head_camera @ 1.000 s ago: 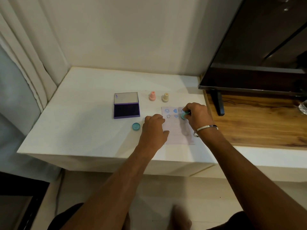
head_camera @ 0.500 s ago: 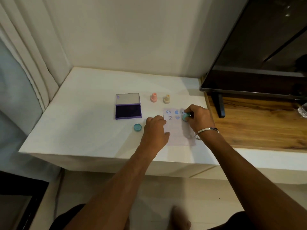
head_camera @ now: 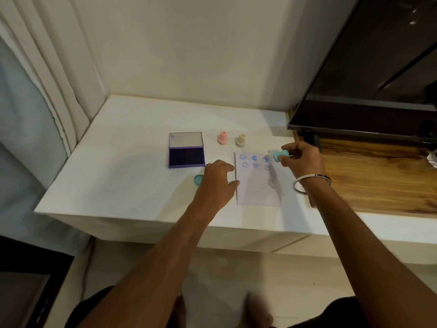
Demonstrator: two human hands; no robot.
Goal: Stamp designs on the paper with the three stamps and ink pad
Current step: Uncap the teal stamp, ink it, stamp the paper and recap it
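Ink pad [head_camera: 186,155] sits open at left-centre of the white counter [head_camera: 123,166], lid tilted up behind the dark ink surface. Risk: a sleeve or forearm passing over it picks up ink.

Teal cap [head_camera: 198,179] lies loose on the counter, just beside the left hand and partly hidden by it. Risk: a nudge from that hand rolls it toward the front edge.

Left hand [head_camera: 218,183] is grasping nothing; fingers spread, tips at the left edge of the paper [head_camera: 259,183]. Cannot tell whether it presses the sheet or only touches it. If it lets go, the sheet may shift under the next press and double the print.

Pink stamp [head_camera: 222,138] and yellow stamp [head_camera: 240,140] stand upright behind the paper, apart from both hands.

Paper carries two rows of three blue prints near its far edge; the rightmost lower print looks fainter. Judgement: the stamp is running dry; re-inking is needed or the next mark comes out patchy. Fresh prints may smear if brushed.

Right hand [head_camera: 301,160] pinches the teal stamp [head_camera: 280,155] by its stem, tipped sideways, clear of the paper's right corner. Inked face could touch skin.
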